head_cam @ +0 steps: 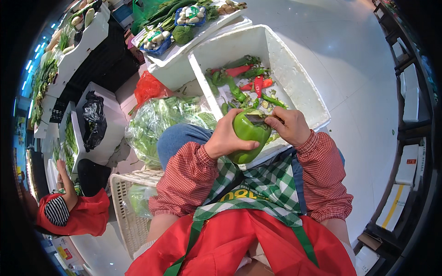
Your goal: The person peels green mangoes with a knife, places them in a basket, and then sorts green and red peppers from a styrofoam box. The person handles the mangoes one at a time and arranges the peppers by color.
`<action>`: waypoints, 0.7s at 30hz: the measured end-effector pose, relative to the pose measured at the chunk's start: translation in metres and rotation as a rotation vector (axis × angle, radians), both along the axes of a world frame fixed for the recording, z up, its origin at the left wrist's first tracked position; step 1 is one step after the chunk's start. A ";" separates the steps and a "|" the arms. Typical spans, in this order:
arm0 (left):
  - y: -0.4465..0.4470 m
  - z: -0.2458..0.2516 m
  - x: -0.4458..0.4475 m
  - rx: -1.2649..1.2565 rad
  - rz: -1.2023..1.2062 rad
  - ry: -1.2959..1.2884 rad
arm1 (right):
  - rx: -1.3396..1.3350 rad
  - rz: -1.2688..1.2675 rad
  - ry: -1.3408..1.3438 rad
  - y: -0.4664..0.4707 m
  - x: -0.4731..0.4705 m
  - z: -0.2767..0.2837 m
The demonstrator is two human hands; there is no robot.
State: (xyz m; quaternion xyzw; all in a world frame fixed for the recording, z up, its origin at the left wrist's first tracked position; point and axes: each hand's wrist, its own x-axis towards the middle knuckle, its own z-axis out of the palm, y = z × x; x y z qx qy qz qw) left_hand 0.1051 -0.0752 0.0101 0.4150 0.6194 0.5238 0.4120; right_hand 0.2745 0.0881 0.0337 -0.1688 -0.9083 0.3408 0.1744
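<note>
My left hand (229,136) holds a large green bell pepper (247,138) from its left side, the thumb across its front. In my right hand (290,125) is a small knife with a dark blade (256,119), which lies against the top of the pepper by the stem end. Below and beyond both hands stands a white foam box (297,72). Inside it lie red chili peppers (258,86), green chili peppers (235,90) and small green scraps. The knife's handle is mostly hidden by my fingers.
Left of the box lies a clear plastic bag of leafy greens (155,120), near a red plastic bag (150,89). A cream plastic basket (121,207) stands at my left. Beyond are vegetables on a foam lid (207,31). A person in red (89,214) is at far left.
</note>
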 end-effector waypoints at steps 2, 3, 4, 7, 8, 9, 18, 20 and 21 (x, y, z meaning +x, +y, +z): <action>0.001 -0.004 0.000 0.051 0.022 0.134 | -0.026 0.003 -0.005 -0.002 0.001 -0.003; 0.001 -0.005 -0.001 0.044 0.032 0.191 | 0.010 0.007 -0.021 -0.003 0.001 -0.004; 0.001 -0.005 -0.001 0.051 0.046 0.273 | 0.040 0.010 -0.017 -0.005 0.000 -0.006; -0.001 -0.005 -0.001 0.020 0.045 0.335 | 0.100 0.017 -0.009 -0.004 -0.002 -0.009; -0.002 -0.004 -0.001 0.007 0.019 0.250 | 0.114 0.009 -0.015 -0.003 -0.002 -0.010; -0.002 -0.003 -0.001 0.010 -0.003 0.170 | 0.154 0.015 0.010 -0.003 -0.003 -0.011; -0.003 -0.001 -0.002 -0.101 -0.067 -0.275 | 0.365 -0.038 0.044 0.000 -0.002 -0.021; -0.004 -0.003 -0.003 -0.072 -0.028 -0.106 | 0.350 -0.058 0.043 0.000 -0.002 -0.021; -0.003 -0.004 -0.004 -0.061 -0.013 -0.024 | 0.352 -0.044 0.047 0.000 -0.002 -0.022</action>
